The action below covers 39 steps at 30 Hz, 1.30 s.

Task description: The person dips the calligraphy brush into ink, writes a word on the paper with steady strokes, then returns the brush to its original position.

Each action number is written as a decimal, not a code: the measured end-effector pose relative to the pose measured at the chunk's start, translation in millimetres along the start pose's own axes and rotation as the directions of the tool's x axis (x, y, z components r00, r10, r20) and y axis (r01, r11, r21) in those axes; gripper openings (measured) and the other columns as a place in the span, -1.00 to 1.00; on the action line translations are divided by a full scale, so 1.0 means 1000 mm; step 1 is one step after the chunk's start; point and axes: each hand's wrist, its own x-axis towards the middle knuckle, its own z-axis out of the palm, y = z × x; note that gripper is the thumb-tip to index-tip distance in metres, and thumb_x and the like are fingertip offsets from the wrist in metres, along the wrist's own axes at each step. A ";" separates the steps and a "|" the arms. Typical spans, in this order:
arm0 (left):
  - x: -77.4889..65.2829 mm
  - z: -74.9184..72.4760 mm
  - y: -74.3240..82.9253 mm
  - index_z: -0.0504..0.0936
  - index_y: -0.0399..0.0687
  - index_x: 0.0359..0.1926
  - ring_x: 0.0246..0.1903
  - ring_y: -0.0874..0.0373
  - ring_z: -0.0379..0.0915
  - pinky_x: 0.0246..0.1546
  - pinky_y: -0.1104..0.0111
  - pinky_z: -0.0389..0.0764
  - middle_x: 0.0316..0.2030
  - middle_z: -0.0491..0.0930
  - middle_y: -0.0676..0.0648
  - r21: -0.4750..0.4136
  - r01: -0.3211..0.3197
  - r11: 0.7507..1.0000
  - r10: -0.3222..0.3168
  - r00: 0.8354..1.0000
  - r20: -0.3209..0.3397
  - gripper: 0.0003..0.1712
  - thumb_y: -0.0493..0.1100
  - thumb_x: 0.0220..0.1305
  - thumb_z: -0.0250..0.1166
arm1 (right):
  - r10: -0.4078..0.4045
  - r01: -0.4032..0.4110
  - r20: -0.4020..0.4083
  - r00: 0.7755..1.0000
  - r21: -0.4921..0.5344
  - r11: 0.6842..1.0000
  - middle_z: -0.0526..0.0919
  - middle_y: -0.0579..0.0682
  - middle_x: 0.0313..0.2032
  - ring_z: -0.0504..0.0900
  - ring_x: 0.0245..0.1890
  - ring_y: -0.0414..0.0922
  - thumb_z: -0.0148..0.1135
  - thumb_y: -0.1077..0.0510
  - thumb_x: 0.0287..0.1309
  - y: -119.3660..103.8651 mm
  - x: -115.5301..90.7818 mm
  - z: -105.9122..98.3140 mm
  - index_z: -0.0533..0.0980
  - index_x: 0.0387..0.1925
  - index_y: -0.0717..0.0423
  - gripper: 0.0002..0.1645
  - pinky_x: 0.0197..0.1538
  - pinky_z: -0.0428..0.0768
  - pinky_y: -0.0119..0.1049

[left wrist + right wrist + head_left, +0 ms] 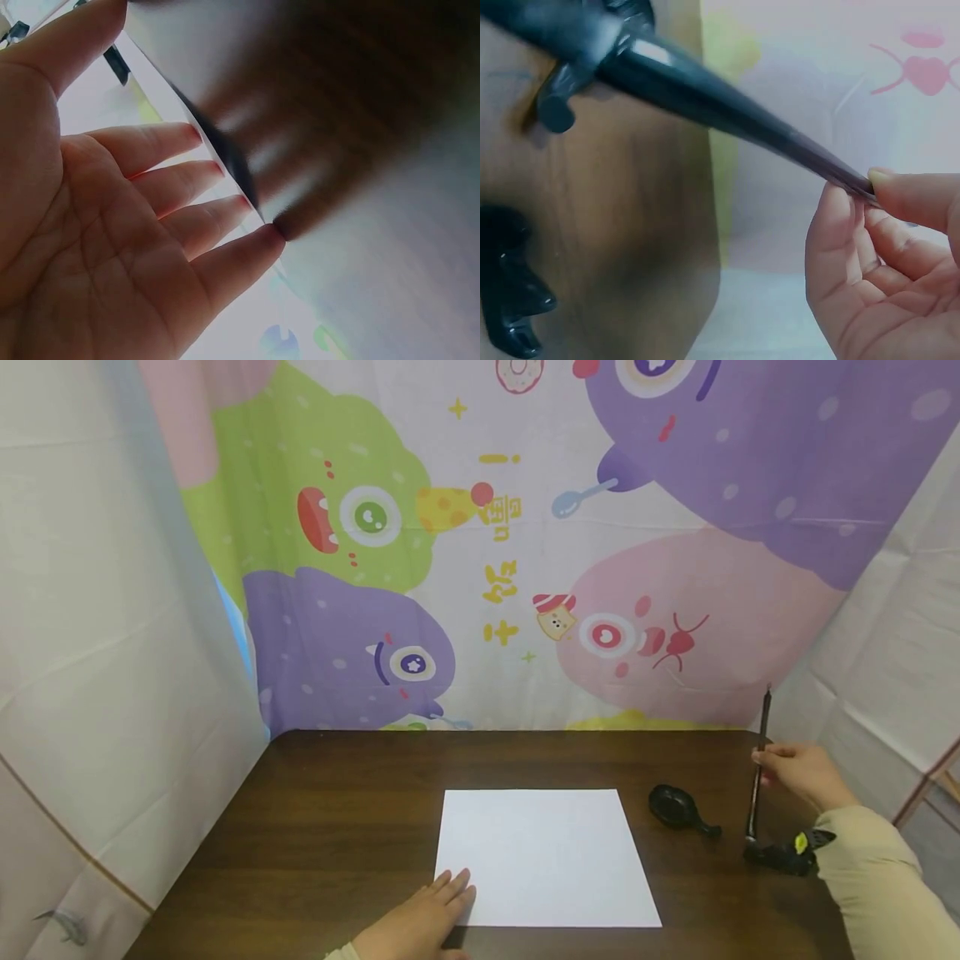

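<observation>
A patterned curtain (502, 693) is hanging behind everything, showing green, purple and pink one-eyed creatures turned on their sides, with yellow lettering running between them. In front of it, a dark brown wood-grain bench (322, 827) is spreading across the lower part of the head view and is carrying the smaller things. A white sheet (551, 860) is lying flat on the bench, near its middle. A pale cream sleeve (873, 868) is covering the right forearm and reaching in over the bench's right side.

The left hand (423, 914) is resting at the sheet's left edge, its fingers stretching out nearly straight, slightly apart, with the tips lying on the paper. The right hand (813, 772) is holding a dark brush (754, 802) well to the right of the sheet; thumb and fingers are pinching its thin end, and the shaft is standing steeply, leaning a little. Its thicker end is pointing down at a black holder (783, 858) bearing a yellow-green spot; whether the two are touching is hard to tell. A small black dish (675, 807), oval with a short tail, is sitting between the sheet and the brush, nearer the sheet.
</observation>
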 end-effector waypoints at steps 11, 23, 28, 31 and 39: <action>-0.001 -0.001 0.001 0.39 -0.17 0.36 0.38 -0.25 0.24 0.28 -0.07 0.40 0.40 0.31 -0.24 -0.025 -0.001 1.000 0.001 1.000 -0.005 -0.12 0.18 0.11 0.39 | -0.103 0.110 -0.095 0.990 0.069 0.992 0.60 -0.59 -0.42 0.67 -0.45 -0.42 0.04 -0.03 0.42 -0.028 -0.010 0.004 0.33 0.17 0.59 -0.31 -0.31 0.62 -0.55; -0.001 -0.001 0.000 0.39 -0.19 0.35 0.36 -0.26 0.26 0.26 -0.07 0.43 0.39 0.32 -0.25 -0.014 -0.009 1.000 0.008 1.000 -0.014 -0.11 0.19 0.11 0.39 | -0.251 0.335 -0.298 0.921 0.278 0.900 0.63 -0.55 -0.40 0.65 -0.42 -0.53 0.09 0.29 0.35 -0.041 -0.019 0.024 0.51 -0.26 0.11 -0.92 -0.35 0.62 -0.62; -0.001 -0.001 0.000 0.39 -0.18 0.35 0.37 -0.26 0.25 0.26 -0.07 0.42 0.39 0.32 -0.24 -0.021 -0.003 1.000 0.003 1.000 -0.007 -0.11 0.19 0.11 0.39 | -0.273 0.382 -0.359 0.893 0.281 0.880 0.63 -0.55 -0.36 0.64 -0.43 -0.51 0.13 0.29 0.33 -0.034 -0.020 0.036 0.51 -0.29 0.14 -0.94 -0.35 0.59 -0.65; -0.001 -0.001 0.001 0.39 -0.19 0.35 0.36 -0.26 0.25 0.26 -0.07 0.42 0.39 0.32 -0.25 -0.022 -0.007 1.000 0.007 1.000 -0.010 -0.11 0.19 0.11 0.40 | -0.296 0.416 -0.385 0.874 0.283 0.864 0.64 -0.51 -0.31 0.64 -0.41 -0.50 0.14 0.31 0.32 -0.030 -0.020 0.045 0.50 -0.25 0.23 -0.97 -0.32 0.59 -0.66; -0.001 0.000 0.000 0.39 -0.21 0.34 0.36 -0.27 0.26 0.25 -0.09 0.43 0.38 0.33 -0.27 -0.008 -0.020 1.000 0.020 0.999 -0.026 -0.10 0.21 0.11 0.39 | -0.324 0.452 -0.401 0.857 0.284 0.846 0.66 -0.46 -0.36 0.65 -0.39 -0.49 0.14 0.35 0.30 -0.021 -0.019 0.064 0.47 -0.23 0.28 -0.96 -0.31 0.61 -0.64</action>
